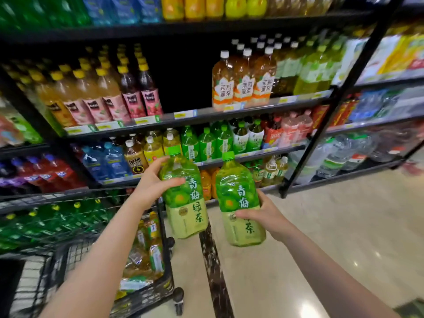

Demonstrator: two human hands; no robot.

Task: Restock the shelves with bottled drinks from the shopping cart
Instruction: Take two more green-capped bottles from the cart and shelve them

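Note:
My left hand grips a large green-tea bottle with a green cap by its upper body. My right hand grips a second identical green-tea bottle around its middle. Both bottles are upright, held side by side in front of the drink shelves. The black shopping cart stands at the lower left, with several yellow and green drink bottles lying in it. A dark gap opens on the middle shelf between the pink-labelled bottles and the amber tea bottles.
Shelves full of bottled drinks fill the view ahead and to the left. A black upright post divides this rack from another to the right. Beige tiled floor with a dark stripe runs under my arms.

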